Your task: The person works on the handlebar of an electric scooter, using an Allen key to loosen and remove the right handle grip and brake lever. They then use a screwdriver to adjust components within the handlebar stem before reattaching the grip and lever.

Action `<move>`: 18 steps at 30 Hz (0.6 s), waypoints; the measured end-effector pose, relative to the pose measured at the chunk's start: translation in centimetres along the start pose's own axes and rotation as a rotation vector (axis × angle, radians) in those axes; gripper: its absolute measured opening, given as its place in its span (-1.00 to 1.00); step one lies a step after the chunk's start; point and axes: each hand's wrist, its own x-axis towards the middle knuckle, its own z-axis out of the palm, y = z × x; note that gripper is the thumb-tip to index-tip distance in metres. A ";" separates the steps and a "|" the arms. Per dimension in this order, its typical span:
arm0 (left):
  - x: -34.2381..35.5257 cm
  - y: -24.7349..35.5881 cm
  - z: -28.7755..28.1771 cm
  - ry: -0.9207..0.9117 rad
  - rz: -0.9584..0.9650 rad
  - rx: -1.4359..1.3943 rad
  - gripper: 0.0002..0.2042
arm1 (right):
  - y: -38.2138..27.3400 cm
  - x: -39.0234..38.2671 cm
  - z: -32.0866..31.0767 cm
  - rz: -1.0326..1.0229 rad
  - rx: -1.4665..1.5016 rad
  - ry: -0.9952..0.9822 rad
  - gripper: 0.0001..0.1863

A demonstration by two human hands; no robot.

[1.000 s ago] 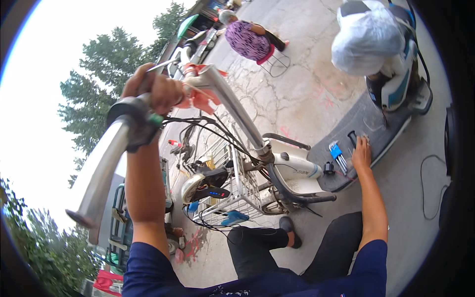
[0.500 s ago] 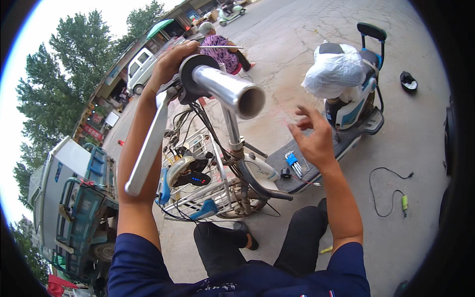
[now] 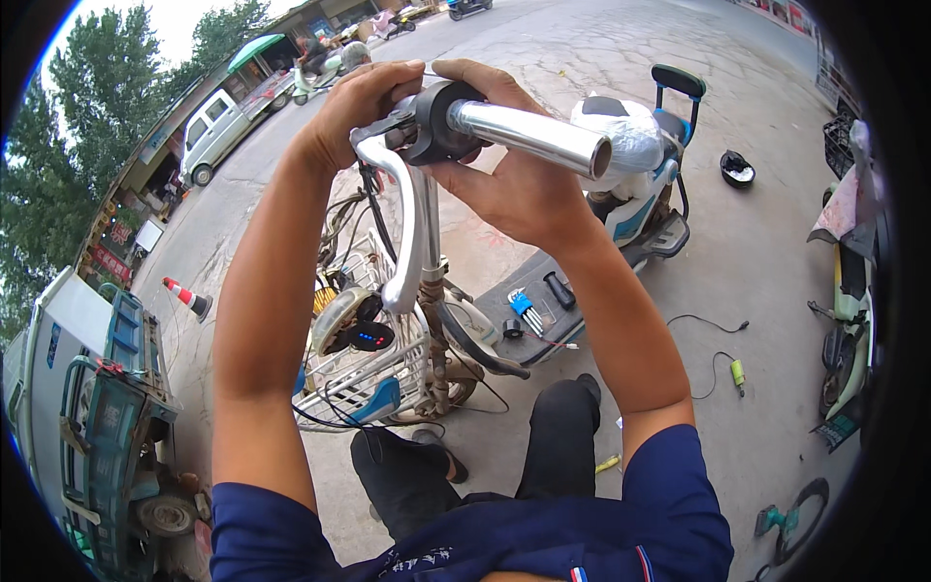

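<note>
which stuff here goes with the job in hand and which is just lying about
Seemingly with the job:
- metal bar
- black collar
- brake lever
- hex keys, probably

Apparently just about:
- cone, standing
- van, parked
- truck, parked
- green drill, lying

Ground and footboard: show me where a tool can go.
Bare: pavement between the black bowl-shaped item and dark cable; also between the green tool and teal power tool. Crowded: footboard, with blue hex-key set, black grip, round black part.
</note>
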 end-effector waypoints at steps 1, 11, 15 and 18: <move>-0.3 0.3 0.0 -0.022 0.071 0.005 -0.66 | 0.3 0.0 0.3 -0.008 0.017 0.006 -0.32; -0.1 1.6 0.7 0.061 -0.156 -0.264 -0.78 | -0.2 0.0 -0.1 -0.004 -0.129 -0.014 -0.31; -0.1 0.7 -0.5 -0.035 -0.041 -0.166 -0.78 | -0.2 0.1 -0.1 -0.031 -0.155 -0.005 -0.31; -0.6 0.8 0.0 0.004 0.021 -0.064 -0.62 | 0.4 -0.1 0.2 -0.093 -0.128 0.090 -0.34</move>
